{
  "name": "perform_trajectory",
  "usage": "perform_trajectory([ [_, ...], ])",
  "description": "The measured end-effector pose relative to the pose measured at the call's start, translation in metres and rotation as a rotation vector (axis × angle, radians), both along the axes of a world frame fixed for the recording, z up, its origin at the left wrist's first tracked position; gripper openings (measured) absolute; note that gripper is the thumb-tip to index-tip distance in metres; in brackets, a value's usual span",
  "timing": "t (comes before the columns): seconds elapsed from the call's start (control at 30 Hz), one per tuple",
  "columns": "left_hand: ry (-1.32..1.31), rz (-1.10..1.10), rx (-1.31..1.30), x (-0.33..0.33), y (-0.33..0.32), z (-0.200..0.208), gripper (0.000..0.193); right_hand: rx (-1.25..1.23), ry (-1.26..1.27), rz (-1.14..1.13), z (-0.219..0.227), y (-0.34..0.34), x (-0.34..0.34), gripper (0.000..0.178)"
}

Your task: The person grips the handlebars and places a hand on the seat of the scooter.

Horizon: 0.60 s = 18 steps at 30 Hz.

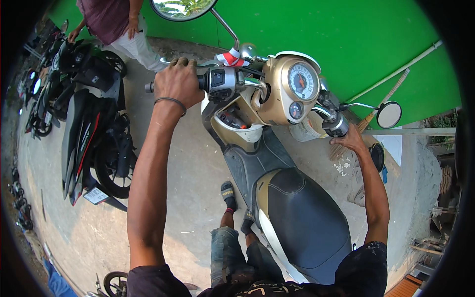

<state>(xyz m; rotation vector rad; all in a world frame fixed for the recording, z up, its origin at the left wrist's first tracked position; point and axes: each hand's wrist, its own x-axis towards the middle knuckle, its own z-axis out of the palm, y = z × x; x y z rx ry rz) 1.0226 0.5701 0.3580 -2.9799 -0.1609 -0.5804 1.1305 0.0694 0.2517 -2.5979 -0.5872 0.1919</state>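
I stand at the left side of a gold and black scooter [292, 218] with a dark seat. My left hand [178, 81] is closed around the left handlebar grip, next to the switch box [221, 81]. My right hand [350, 139] holds the right handlebar grip [336, 124] from below. Between them sits the round gold instrument cluster [297, 84] with a speedometer. A red and white cloth [230, 58] is tied at the left mirror stem. My feet in dark sandals [228, 194] stand on the concrete beside the footboard.
A black motorbike [94, 128] is parked close on my left, with more bikes behind it. Another person [116, 24] stands at the top left near the green wall [346, 34]. A broom [366, 123] leans against the wall behind the right mirror [389, 114].
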Motion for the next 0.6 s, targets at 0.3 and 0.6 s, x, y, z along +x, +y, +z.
perform_trajectory([
  [0.3,0.136,0.144,0.122,0.004,-0.001,0.005,0.041,-0.044,-0.334,0.001,-0.032,-0.008,-0.001,0.087],
  [0.6,0.091,0.165,0.134,-0.008,-0.006,-0.003,0.035,-0.011,-0.546,0.083,-0.034,-0.013,0.008,0.08],
])
